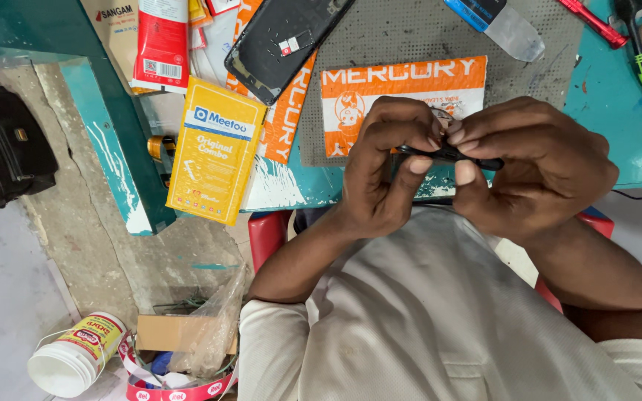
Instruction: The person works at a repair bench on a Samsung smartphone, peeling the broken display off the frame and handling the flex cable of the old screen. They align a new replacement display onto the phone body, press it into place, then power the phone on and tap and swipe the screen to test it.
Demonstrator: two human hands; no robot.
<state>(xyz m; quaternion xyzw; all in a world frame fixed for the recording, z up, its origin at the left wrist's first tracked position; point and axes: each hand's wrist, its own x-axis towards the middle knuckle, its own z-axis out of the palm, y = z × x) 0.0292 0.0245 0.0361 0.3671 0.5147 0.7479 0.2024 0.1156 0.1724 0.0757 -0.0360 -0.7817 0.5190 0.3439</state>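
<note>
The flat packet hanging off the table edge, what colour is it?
Yellow packet with a blue-and-white patch; head view.

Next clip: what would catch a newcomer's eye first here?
At centre, the left hand and right hand pinch a small black part between their fingertips, over the teal table's edge. Left of them lies a bright yellow packet; above it, an opened black phone rests on orange packaging.
</note>
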